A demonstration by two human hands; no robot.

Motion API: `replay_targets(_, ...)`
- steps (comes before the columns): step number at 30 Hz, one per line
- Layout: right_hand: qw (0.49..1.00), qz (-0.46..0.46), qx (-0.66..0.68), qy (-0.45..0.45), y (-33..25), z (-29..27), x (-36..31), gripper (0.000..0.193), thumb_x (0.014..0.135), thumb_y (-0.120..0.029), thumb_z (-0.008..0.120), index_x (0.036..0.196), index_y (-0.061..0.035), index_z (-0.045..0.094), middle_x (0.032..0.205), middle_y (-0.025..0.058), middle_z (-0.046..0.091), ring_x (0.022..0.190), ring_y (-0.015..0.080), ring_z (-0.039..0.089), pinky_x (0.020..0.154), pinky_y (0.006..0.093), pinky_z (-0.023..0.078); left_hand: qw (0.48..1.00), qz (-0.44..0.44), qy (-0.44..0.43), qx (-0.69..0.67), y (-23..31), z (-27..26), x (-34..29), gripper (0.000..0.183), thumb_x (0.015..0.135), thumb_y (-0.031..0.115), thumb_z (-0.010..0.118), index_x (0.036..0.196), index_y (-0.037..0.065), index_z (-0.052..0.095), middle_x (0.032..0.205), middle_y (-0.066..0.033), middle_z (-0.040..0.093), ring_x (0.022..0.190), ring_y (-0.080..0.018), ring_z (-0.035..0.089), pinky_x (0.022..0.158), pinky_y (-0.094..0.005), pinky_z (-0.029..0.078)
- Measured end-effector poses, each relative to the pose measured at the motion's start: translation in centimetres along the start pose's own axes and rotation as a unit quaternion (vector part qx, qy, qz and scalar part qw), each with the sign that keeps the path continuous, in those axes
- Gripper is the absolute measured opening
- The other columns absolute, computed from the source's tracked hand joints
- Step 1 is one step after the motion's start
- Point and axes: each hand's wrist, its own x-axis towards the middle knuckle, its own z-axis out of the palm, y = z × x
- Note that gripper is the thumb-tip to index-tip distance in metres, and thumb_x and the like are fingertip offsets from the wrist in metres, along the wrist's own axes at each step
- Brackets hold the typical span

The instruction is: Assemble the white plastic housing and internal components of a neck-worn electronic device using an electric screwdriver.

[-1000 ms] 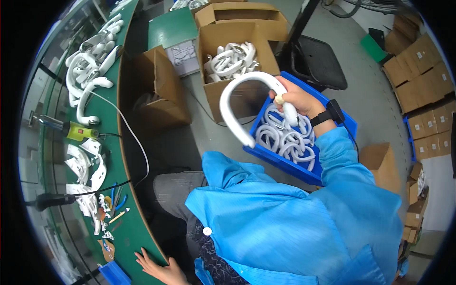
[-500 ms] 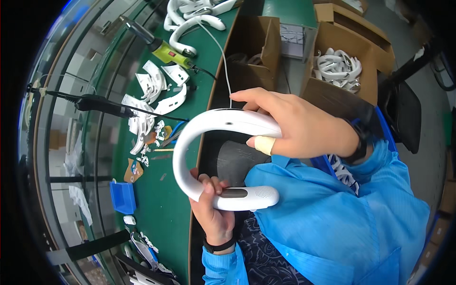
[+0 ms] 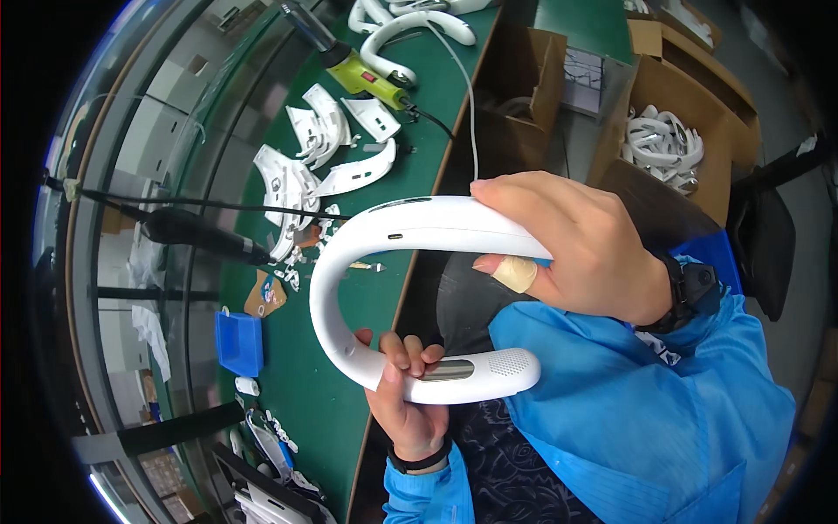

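Observation:
A white U-shaped neckband device (image 3: 327, 288) is held between my two hands, its curve toward the left. My left hand (image 3: 408, 406) grips the lower arm from below, its fingers beside a shiny oval metal plate (image 3: 447, 370). A dotted grille (image 3: 513, 362) marks that arm's rounded end. Around the upper arm my right hand (image 3: 587, 249) is closed, thumb underneath with a pale wrap on it; this hand hides that arm's end. A small port (image 3: 395, 237) shows on the upper arm. Behind the device and my right fingers, a thin white cable (image 3: 472, 109) disappears from sight.
The green bench (image 3: 327, 375) holds white curved shells (image 3: 323, 127), a yellow-green hot-air gun (image 3: 362, 77), a blue bin (image 3: 238, 342) and more neckbands (image 3: 384, 52). A dark-handled corded tool (image 3: 188, 231) hangs at left. At right stands a cardboard box (image 3: 724, 140) of white parts.
The view has shifted, so the bench things appear farther right. The device is turned slightly, showing more of its upper face and metal plate. Both hands keep their hold.

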Motion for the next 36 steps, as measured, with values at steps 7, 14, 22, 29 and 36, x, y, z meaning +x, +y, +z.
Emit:
replay_targets(7, 0.987, -0.028, 0.158, -0.01, -2.1, 3.5, 2.4, 0.047, 0.075, -0.015, 0.085, 0.115, 0.0015, 0.067, 0.097, 0.015, 0.07, 0.083, 0.0308, 0.071, 0.072, 0.0361, 0.059, 0.933, -0.054, -0.14, -0.327, 2.7, -5.3, 1.4, 0.039, 0.104, 0.036, 0.056, 0.135, 0.012, 0.05, 0.103, -0.0042, 0.056, 0.093, -0.0176, 0.051, 0.088, -0.038, 0.046)
replay_targets(14, 0.944, -0.063, 0.316, -0.077, -7.4, 8.5, 4.1, 0.048, 0.076, -0.014, 0.085, 0.117, 0.0035, 0.064, 0.099, 0.0174, 0.07, 0.086, 0.034, 0.072, 0.074, 0.0384, 0.059, 0.973, 0.202, -0.114, 0.019, 4.2, -3.5, 4.3, 0.096, 0.076, 0.037, 0.089, 0.15, 0.008, 0.035, 0.148, -0.0187, 0.051, 0.14, -0.0358, 0.046, 0.115, -0.0513, 0.04)
replay_targets(22, 0.927, -0.078, 0.353, -0.102, -10.0, 11.6, 4.1, 0.042, 0.077, -0.021, 0.084, 0.11, -0.0029, 0.064, 0.097, 0.013, 0.069, 0.078, 0.0292, 0.07, 0.066, 0.0353, 0.058, 0.964, 0.261, -0.047, 0.001, 5.0, -5.4, 3.0, 0.063, 0.076, 0.033, 0.088, 0.118, 0.012, 0.046, 0.107, -0.0086, 0.063, 0.11, -0.0268, 0.062, 0.113, -0.0536, 0.043)
replay_targets(29, 0.935, -0.13, 0.309, -0.117, -10.6, 12.4, 4.0, 0.048, 0.08, -0.027, 0.085, 0.11, 0.0034, 0.062, 0.092, 0.0172, 0.07, 0.067, 0.0296, 0.068, 0.056, 0.0346, 0.055, 0.965, 0.263, -0.024, -0.007, 5.2, -6.0, 2.4, 0.061, 0.08, 0.033, 0.087, 0.118, 0.012, 0.045, 0.108, -0.0094, 0.061, 0.108, -0.0258, 0.061, 0.111, -0.0521, 0.044)
replay_targets(36, 0.929, -0.123, 0.323, -0.128, -11.0, 12.8, 3.7, 0.045, 0.084, -0.027, 0.082, 0.107, 0.0063, 0.062, 0.089, 0.0176, 0.07, 0.065, 0.0293, 0.067, 0.054, 0.0335, 0.054, 0.96, 0.276, 0.012, 0.041, 5.6, -6.0, 1.9, 0.058, 0.082, 0.034, 0.086, 0.116, 0.011, 0.044, 0.105, -0.0111, 0.061, 0.103, -0.025, 0.06, 0.107, -0.0502, 0.046)
